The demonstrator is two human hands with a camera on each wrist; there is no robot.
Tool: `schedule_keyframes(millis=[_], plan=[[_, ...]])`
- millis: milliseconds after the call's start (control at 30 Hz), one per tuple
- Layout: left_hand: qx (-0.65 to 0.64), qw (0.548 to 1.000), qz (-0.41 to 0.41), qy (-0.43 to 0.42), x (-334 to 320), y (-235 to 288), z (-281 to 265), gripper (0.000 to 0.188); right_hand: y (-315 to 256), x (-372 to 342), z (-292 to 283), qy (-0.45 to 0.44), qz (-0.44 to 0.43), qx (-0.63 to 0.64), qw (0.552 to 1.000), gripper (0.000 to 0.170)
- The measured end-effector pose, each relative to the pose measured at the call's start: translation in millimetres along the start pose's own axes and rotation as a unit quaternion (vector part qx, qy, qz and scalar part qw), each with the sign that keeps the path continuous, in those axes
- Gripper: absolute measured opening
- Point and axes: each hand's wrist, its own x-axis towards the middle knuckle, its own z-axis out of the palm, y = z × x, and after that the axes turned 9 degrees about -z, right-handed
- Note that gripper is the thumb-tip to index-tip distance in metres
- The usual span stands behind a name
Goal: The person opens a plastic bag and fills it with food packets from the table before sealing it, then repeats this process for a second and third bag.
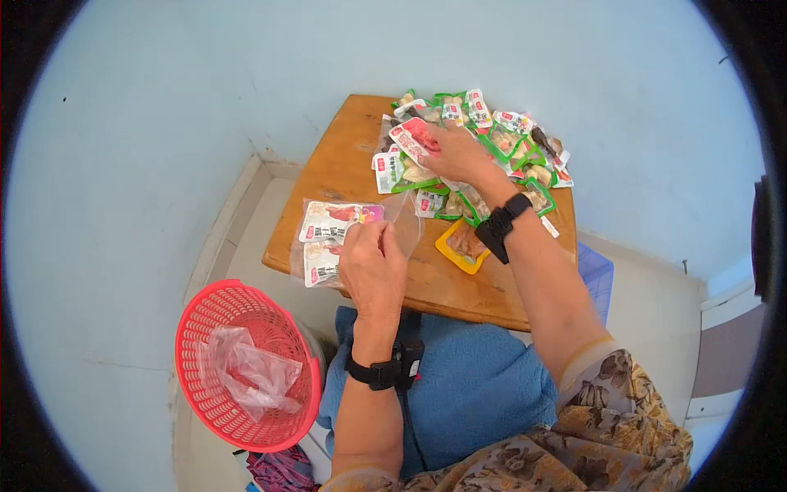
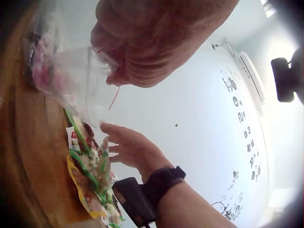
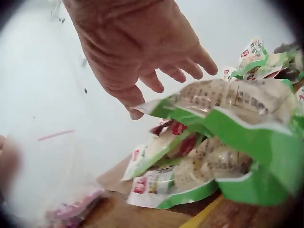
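My left hand (image 1: 373, 266) pinches the edge of a clear zip bag (image 1: 406, 220) at the table's left front. Two white printed food packets (image 1: 318, 261) show through the bag, to the left of the hand. In the left wrist view that hand's curled fingers hold the bag (image 2: 78, 71) near its mouth. My right hand (image 1: 463, 156) is over the pile of snack packets, its fingers spread and close by a red-and-white packet (image 1: 414, 138). In the right wrist view its fingertips hang beside a green-edged packet (image 3: 247, 114), with nothing seen in the grasp.
Green-edged packets (image 1: 504, 141) heap at the back right of the wooden table (image 1: 328, 156). A yellow-edged packet (image 1: 461, 246) lies in front of them. A red basket (image 1: 193, 361) with crumpled clear bags (image 1: 250, 373) stands left of my legs. A blue plastic crate (image 1: 596, 279) is at the right.
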Motion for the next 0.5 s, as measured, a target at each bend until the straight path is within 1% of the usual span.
schedule_keyframes(millis=[33, 67, 100, 167, 200, 233, 333, 400, 433, 500], plan=[[-0.001, 1.000, 0.003, 0.005, -0.3, -0.6, 0.3, 0.008, 7.8, 10.6, 13.4, -0.058, -0.015, -0.032, 0.998, 0.063], [0.000, 1.000, 0.003, 0.007, -0.1, -0.2, 0.1, 0.008, 23.7, 27.6, 37.2, -0.168, -0.015, -0.032, 0.985, 0.055], [0.006, 1.000, 0.000, 0.002, 0.4, 1.0, -0.2, 0.008, 20.8, 27.5, 38.8, -0.167, -0.016, -0.032, 0.985, 0.055], [0.011, 1.000, -0.003, -0.004, 0.7, 0.7, 1.1, 0.008, 3.5, 12.2, 42.1, -0.184, -0.098, -0.010, 0.978, 0.048], [0.011, 1.000, 0.001, 0.000, 0.6, -0.5, 2.2, 0.008, -10.6, -2.2, 41.0, -0.109, -0.124, -0.042, 0.985, 0.050], [0.011, 1.000, 0.006, 0.003, 0.7, -1.1, 3.0, 0.009, -13.0, -2.6, 40.2, -0.109, -0.122, -0.041, 0.986, 0.050], [0.008, 1.000, 0.008, 0.001, 0.3, -0.7, 3.0, 0.008, -18.6, -4.4, 30.7, -0.126, -0.136, -0.008, 0.983, 0.045], [0.009, 1.000, 0.004, -0.004, -0.1, -1.4, 3.5, 0.008, -16.9, -3.3, 17.1, -0.197, -0.140, 0.075, 0.968, 0.039], [0.010, 1.000, 0.000, -0.008, -0.2, -1.8, 3.9, 0.008, -12.9, -2.8, 13.2, -0.197, -0.140, 0.075, 0.968, 0.039], [0.012, 1.000, 0.003, -0.008, 0.4, -2.2, 4.7, 0.008, -6.1, -2.3, 2.0, -0.206, -0.209, 0.137, 0.946, 0.034]])
